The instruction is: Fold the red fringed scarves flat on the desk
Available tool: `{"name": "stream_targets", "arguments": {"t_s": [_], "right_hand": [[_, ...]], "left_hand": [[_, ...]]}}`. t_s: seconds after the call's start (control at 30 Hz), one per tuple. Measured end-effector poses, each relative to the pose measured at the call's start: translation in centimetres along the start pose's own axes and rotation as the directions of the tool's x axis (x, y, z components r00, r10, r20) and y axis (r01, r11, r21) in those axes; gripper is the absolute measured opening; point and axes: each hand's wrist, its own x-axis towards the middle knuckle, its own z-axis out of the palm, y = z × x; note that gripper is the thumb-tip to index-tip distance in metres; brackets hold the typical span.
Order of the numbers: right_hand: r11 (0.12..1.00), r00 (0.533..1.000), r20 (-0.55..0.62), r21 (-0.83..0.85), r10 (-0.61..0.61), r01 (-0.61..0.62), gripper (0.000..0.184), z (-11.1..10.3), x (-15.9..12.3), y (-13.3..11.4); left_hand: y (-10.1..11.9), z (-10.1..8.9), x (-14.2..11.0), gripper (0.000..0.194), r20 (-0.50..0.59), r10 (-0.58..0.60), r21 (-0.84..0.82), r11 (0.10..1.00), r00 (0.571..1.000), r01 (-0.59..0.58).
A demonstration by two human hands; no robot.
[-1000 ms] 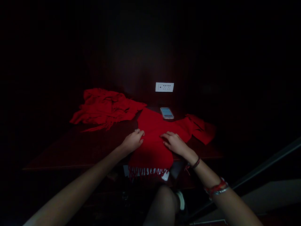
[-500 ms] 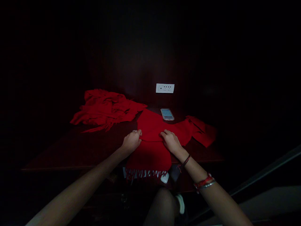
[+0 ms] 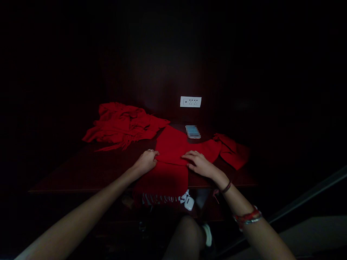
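A red scarf [image 3: 172,144] lies folded across the dark desk, its fringed end hanging over the front edge. My left hand [image 3: 146,160] is closed on the left end of the fold, pinching the cloth between thumb and fingers. At the fold's right end, my right hand [image 3: 199,163] rests with its fingers stretched out over the cloth and the thumb apart below. A strip of the red cloth runs off to the right behind my right hand, towards a crumpled red part [image 3: 234,153].
A heap of red fringed cloth [image 3: 121,122] lies at the back left. Behind the scarf is a phone [image 3: 192,131], below a white wall socket [image 3: 191,102]. A small white case [image 3: 189,203] sits under the desk [image 3: 81,173], above my knee [image 3: 187,234].
The hanging fringed end and my left hand have shifted left. My right hand's fingers have straightened from a grip on the cloth. More of the white case now shows.
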Motion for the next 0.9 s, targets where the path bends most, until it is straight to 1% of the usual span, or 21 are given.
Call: {"name": "stream_targets", "arguments": {"t_s": [0.07,0.13,0.2,0.27,0.3,0.37,0.43,0.53,0.63,0.7,0.8,0.87,0.9], "right_hand": [[0.996,0.999,0.027,-0.080,-0.026,0.028,0.034,0.0,0.7,-0.3],[0.991,0.996,0.065,-0.115,-0.060,0.067,0.031,0.0,1.3,-0.2],[0.989,0.993,0.069,-0.105,-0.092,0.099,0.032,0.0,1.6,0.1],[0.987,0.992,0.052,-0.108,-0.112,0.117,0.037,0.2,1.6,0.4],[0.985,0.992,0.049,-0.122,-0.120,0.125,0.040,0.3,1.5,0.5],[0.974,0.990,0.053,-0.178,-0.131,0.139,0.039,0.8,1.3,0.4],[0.954,0.989,0.057,-0.262,-0.139,0.149,0.031,1.3,1.3,0.1],[0.902,0.984,0.064,-0.395,-0.164,0.176,0.026,1.4,1.6,-0.6],[0.842,0.974,0.062,-0.492,-0.219,0.221,0.023,0.0,2.5,-1.2],[0.813,0.968,0.014,-0.540,-0.250,0.218,0.023,-1.4,3.6,-1.5],[0.799,0.952,-0.089,-0.570,-0.293,0.192,0.025,-2.7,5.6,-2.2],[0.805,0.942,-0.099,-0.553,-0.319,0.215,0.024,-2.4,6.8,-2.5],[0.811,0.943,-0.073,-0.535,-0.325,0.239,0.024,-1.9,7.2,-2.6]], "left_hand": [[0.8,0.3,0.3,0.026,-0.022,-0.087,-0.114,0.990,0.996,0.084],[1.4,0.8,0.5,0.027,-0.031,-0.166,-0.221,0.963,0.986,0.155],[1.6,1.1,0.1,0.030,-0.080,-0.195,-0.228,0.958,0.978,0.173],[1.7,1.1,-0.7,0.032,-0.145,-0.167,-0.122,0.981,0.975,0.150],[1.7,1.0,-1.2,0.032,-0.160,-0.139,-0.049,0.990,0.977,0.133],[1.9,0.5,-2.0,0.032,-0.140,-0.088,0.077,0.992,0.986,0.100],[2.2,0.1,-2.3,0.029,-0.090,-0.054,0.148,0.987,0.994,0.067],[2.7,-0.1,-1.8,0.027,-0.070,-0.043,0.215,0.975,0.997,0.057],[2.9,0.1,-0.9,0.029,-0.080,-0.061,0.258,0.963,0.995,0.080],[2.6,0.2,-0.3,0.028,-0.101,-0.091,0.224,0.968,0.991,0.112],[1.5,0.2,0.1,0.026,-0.188,-0.164,0.084,0.980,0.969,0.182],[0.7,0.4,-0.2,0.029,-0.244,-0.231,0.005,0.971,0.942,0.240],[0.4,0.5,-0.5,0.032,-0.256,-0.263,-0.014,0.963,0.930,0.269]]}}
